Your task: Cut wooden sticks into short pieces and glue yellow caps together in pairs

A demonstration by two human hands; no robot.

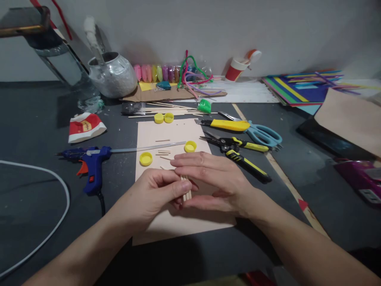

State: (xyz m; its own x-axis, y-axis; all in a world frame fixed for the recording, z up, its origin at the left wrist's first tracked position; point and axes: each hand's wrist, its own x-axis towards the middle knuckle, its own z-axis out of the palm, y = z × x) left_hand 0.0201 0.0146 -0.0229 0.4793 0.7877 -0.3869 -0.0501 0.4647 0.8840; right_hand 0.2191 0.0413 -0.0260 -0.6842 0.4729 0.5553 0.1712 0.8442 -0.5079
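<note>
Between my two hands is a small bundle of short wooden sticks [186, 194], held over a pale sheet of paper [166, 228]. My left hand [159, 188] pinches the bundle, its thumb pressed across the front. From the right, my right hand [216, 180] closes round the same sticks, fingers over the top ends and thumb at the bottom. Several loose short sticks [163, 152] lie on the paper just beyond. Yellow bottle caps rest there too, one on the left [145, 159] and one on the right [190, 146]; another pair [159, 118] sits at the far edge.
To the left lies a blue glue gun [97, 165] with a long glue stick. Pliers [238, 145], a yellow utility knife [229, 125] and blue-handled scissors [263, 134] lie right of the paper. Behind stand a silver pot [114, 75] and long skewers [172, 110]. A white cable [64, 194] curves at left.
</note>
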